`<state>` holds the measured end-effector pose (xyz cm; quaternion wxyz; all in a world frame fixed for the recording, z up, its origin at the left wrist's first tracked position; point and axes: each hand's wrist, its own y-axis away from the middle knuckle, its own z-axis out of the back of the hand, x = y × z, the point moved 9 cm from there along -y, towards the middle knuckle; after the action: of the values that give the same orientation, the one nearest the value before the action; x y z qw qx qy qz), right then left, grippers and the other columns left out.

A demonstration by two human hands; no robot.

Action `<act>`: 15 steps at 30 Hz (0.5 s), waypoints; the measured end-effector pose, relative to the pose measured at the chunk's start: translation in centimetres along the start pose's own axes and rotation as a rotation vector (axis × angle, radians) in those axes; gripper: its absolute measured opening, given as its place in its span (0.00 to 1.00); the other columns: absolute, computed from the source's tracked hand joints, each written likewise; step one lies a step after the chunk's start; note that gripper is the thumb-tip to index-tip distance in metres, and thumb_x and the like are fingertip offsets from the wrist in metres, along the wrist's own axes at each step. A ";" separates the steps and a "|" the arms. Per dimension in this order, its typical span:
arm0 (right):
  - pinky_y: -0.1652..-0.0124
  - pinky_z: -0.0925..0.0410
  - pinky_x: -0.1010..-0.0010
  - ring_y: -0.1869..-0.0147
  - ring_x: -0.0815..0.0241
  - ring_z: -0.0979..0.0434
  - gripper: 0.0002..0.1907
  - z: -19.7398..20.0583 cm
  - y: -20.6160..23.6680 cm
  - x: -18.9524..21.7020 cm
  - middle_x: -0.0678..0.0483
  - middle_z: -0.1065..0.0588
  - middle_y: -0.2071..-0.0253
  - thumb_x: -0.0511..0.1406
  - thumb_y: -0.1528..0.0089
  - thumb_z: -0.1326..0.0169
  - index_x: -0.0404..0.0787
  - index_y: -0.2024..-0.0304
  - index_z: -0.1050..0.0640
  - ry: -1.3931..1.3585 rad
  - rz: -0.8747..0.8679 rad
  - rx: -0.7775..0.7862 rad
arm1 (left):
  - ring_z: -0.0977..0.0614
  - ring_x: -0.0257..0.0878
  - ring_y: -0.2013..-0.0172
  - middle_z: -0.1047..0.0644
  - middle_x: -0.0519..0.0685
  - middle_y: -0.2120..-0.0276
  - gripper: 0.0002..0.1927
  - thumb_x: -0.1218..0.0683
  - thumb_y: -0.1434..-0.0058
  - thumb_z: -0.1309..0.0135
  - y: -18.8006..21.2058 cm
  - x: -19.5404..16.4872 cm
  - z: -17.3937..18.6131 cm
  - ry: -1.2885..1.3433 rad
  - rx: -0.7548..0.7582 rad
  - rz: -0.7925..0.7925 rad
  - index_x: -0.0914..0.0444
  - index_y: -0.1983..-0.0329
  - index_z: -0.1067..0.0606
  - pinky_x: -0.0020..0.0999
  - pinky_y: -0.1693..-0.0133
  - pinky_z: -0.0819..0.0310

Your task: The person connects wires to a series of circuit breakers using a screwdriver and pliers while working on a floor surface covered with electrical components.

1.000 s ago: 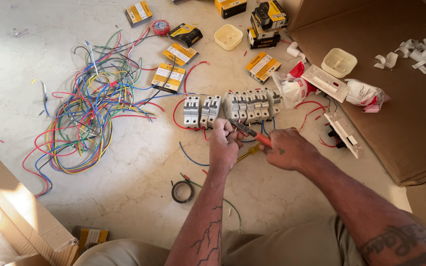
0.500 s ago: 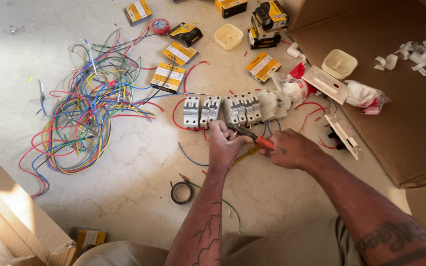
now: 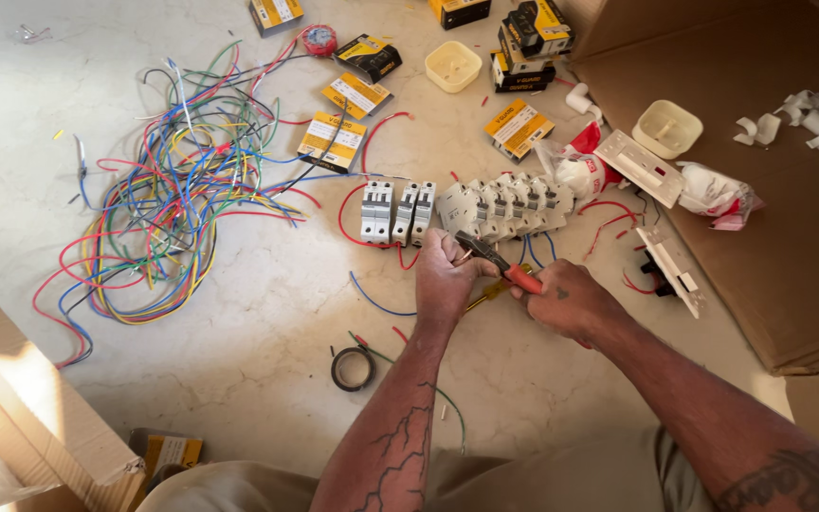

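- We see our left hand [image 3: 445, 275] in the middle of the frame, curled into a fist just below the row of white breakers [image 3: 466, 209]; we cannot tell what it pinches inside.
- Our right hand [image 3: 571, 301] sits just right of it, closed around the red handles of a pair of pliers [image 3: 497, 264], whose dark nose points up-left and meets the left fist.
- A yellow-handled tool [image 3: 485, 294] lies under the two hands, partly hidden.
- The breakers stand side by side on the pale floor, red wire looping around them.
- A tangle of coloured wires [image 3: 172, 199] fills the left of the frame.
- A roll of black tape [image 3: 353, 368] lies below the left forearm.
- Small yellow boxes [image 3: 334, 142] are scattered along the top, and brown cardboard [image 3: 770, 237] covers the right side.
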<state>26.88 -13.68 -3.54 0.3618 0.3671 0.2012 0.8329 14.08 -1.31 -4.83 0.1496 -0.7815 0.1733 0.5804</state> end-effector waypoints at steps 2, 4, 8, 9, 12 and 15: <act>0.81 0.39 0.58 0.85 0.56 0.34 0.18 -0.3 -0.2 -0.6 0.49 0.29 0.84 0.45 0.39 0.44 0.36 0.72 0.20 0.035 -0.048 0.009 | 0.36 0.24 0.71 0.36 0.39 0.74 0.31 0.70 0.57 0.31 0.0 -0.2 0.0 -0.004 0.011 -0.019 0.62 0.66 0.43 0.23 0.71 0.31; 0.80 0.39 0.59 0.85 0.58 0.34 0.24 -0.5 -0.5 -0.8 0.49 0.29 0.85 0.47 0.37 0.42 0.32 0.75 0.20 0.044 -0.051 0.002 | 0.30 0.24 0.70 0.30 0.39 0.73 0.30 0.70 0.57 0.31 0.0 -0.3 -0.1 0.027 0.033 -0.026 0.62 0.66 0.42 0.22 0.68 0.27; 0.78 0.39 0.61 0.84 0.60 0.34 0.20 -0.7 -0.3 -0.7 0.51 0.28 0.85 0.45 0.39 0.43 0.35 0.75 0.19 -0.015 -0.037 -0.024 | 0.38 0.25 0.74 0.37 0.37 0.77 0.29 0.67 0.59 0.27 0.1 -0.4 0.6 -0.209 -0.043 0.009 0.62 0.69 0.39 0.23 0.73 0.33; 0.78 0.39 0.60 0.84 0.60 0.33 0.18 -0.7 -0.1 -0.9 0.51 0.28 0.85 0.44 0.39 0.43 0.37 0.75 0.18 -0.034 -0.051 -0.026 | 0.38 0.25 0.75 0.37 0.37 0.78 0.29 0.66 0.59 0.27 0.0 -0.5 0.6 -0.222 -0.046 0.002 0.62 0.70 0.39 0.24 0.73 0.33; 0.73 0.40 0.55 0.78 0.55 0.36 0.26 -0.8 0.4 -1.5 0.48 0.31 0.80 0.48 0.35 0.44 0.30 0.72 0.21 -0.045 -0.141 -0.028 | 0.40 0.26 0.76 0.39 0.37 0.80 0.29 0.67 0.59 0.28 -0.2 -0.5 0.4 -0.269 -0.074 0.009 0.62 0.71 0.40 0.26 0.76 0.36; 0.64 0.33 0.62 0.70 0.61 0.26 0.19 -0.9 0.5 -0.9 0.52 0.23 0.76 0.46 0.39 0.43 0.37 0.72 0.18 -0.197 -0.081 -0.092 | 0.39 0.26 0.77 0.40 0.38 0.81 0.29 0.66 0.59 0.28 -0.2 -0.5 0.1 -0.303 -0.077 0.016 0.62 0.73 0.41 0.27 0.77 0.36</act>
<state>26.41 -14.77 -4.18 0.4296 0.4219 0.1406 0.7859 13.96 -1.02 -4.40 0.1391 -0.6886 0.1324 0.6992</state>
